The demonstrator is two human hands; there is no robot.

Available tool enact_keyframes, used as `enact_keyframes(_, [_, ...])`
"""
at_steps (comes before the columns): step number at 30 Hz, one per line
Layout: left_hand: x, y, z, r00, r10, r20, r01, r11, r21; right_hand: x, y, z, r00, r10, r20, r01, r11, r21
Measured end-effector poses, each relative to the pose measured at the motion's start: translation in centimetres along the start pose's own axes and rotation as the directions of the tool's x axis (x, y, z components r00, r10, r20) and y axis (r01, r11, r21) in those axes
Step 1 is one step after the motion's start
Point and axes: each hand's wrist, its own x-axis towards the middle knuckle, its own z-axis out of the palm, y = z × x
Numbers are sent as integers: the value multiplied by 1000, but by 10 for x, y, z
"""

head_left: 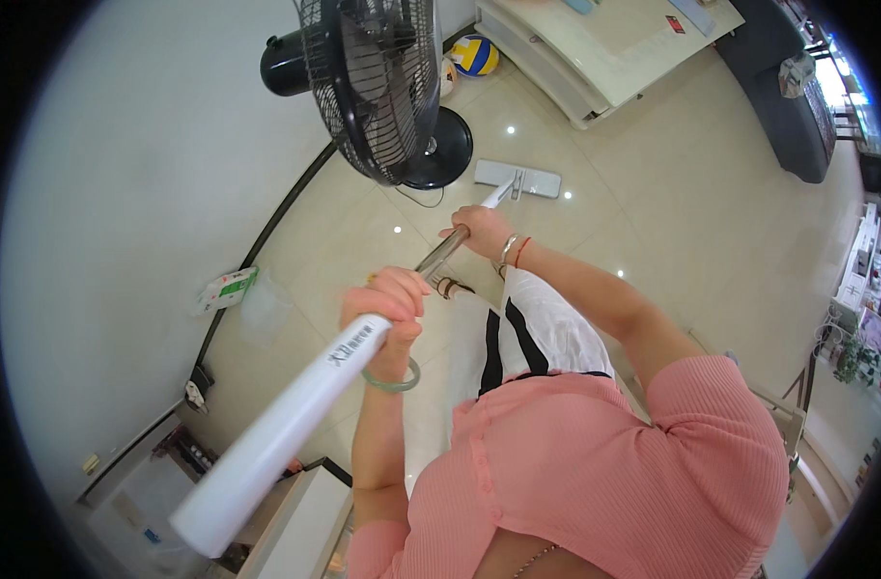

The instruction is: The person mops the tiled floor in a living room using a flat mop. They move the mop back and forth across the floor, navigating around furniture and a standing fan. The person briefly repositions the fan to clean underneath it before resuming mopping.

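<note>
A flat mop with a long white and metal handle [291, 429] slants across the view from the lower left toward the floor ahead. My left hand [387, 301] is wrapped round the upper part of the handle, a pale bangle at its wrist. Farther down the shaft, my right hand [484, 232] grips it too, with a silver bracelet and a red cord at the wrist. The wide grey-white mop head [519, 179] lies on the tiled floor, just right of the fan's base.
A black standing fan [382, 92] stands close ahead on the left, its round base [440, 150] near the mop head. Beyond are a ball [475, 56] and a white low table [595, 58]. A dark sofa [783, 96] sits far right. By the left wall lies a plastic package [228, 289].
</note>
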Motion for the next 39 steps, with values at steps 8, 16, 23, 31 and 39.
enact_keyframes(8, [-14, -53, 40, 994, 53, 90, -51, 998, -23, 4, 58, -30, 985, -79, -153, 80, 997, -1])
enact_keyframes(16, [-6, -85, 54, 990, 56, 131, -66, 996, 67, 11, 88, -34, 949, -12, -314, 30, 998, 51])
enact_keyframes(23, [-57, -108, 38, 997, 64, -31, -61, 993, 103, 28, 122, -23, 913, 45, 406, 126, 915, -384])
enact_keyframes(31, [-126, -56, -10, 999, 35, -36, -30, 992, 126, -19, 66, 41, 856, 112, 504, 87, 931, -356])
enact_keyframes(39, [-185, 59, -103, 989, -149, -13, 148, 966, 214, -73, -35, 161, 850, 10, 527, 85, 984, -156])
